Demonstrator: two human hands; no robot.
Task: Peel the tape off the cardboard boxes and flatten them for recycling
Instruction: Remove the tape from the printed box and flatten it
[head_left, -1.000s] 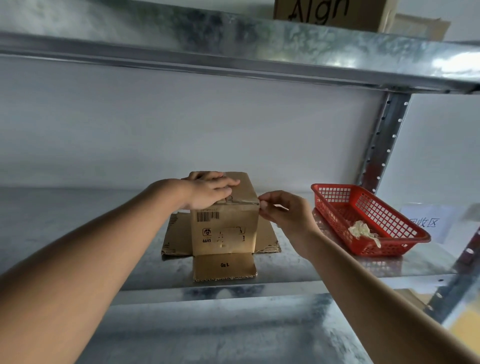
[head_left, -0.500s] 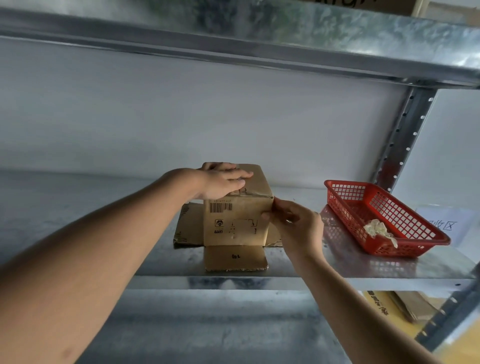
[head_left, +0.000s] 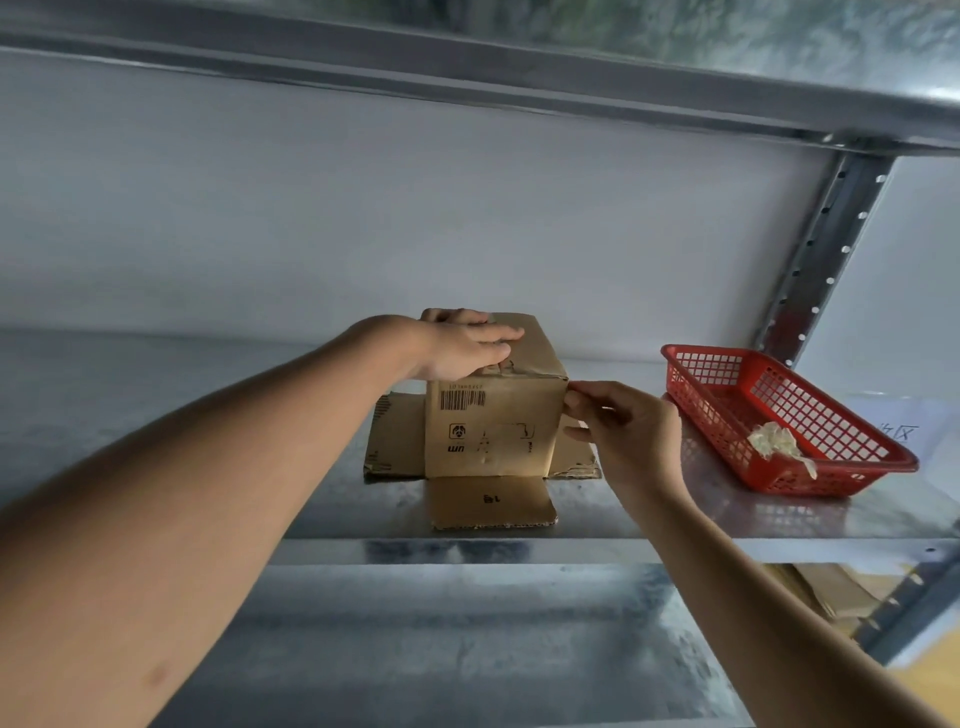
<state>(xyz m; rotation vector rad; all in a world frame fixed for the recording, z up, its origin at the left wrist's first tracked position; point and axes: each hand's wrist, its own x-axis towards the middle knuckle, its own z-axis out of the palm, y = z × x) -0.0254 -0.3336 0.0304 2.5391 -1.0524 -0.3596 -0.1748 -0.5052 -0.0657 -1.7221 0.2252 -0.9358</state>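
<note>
box (head_left: 493, 426) sitting on the shelf (head_left: 675, 525) left of the red basket (head_left: 852, 457) | left hand (head_left: 462, 345) lying flat on top, pinning it | right hand (head_left: 628, 431) pinching at box's right top corner (tape too small to tell) | tip: be peeling low and slow, keeping box pinned

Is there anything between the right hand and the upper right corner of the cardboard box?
Nothing visible. The right hand has its fingertips at the upper right edge of the cardboard box, with no object between. The left hand rests flat on the box top, and the red basket sits off to the right.
</note>
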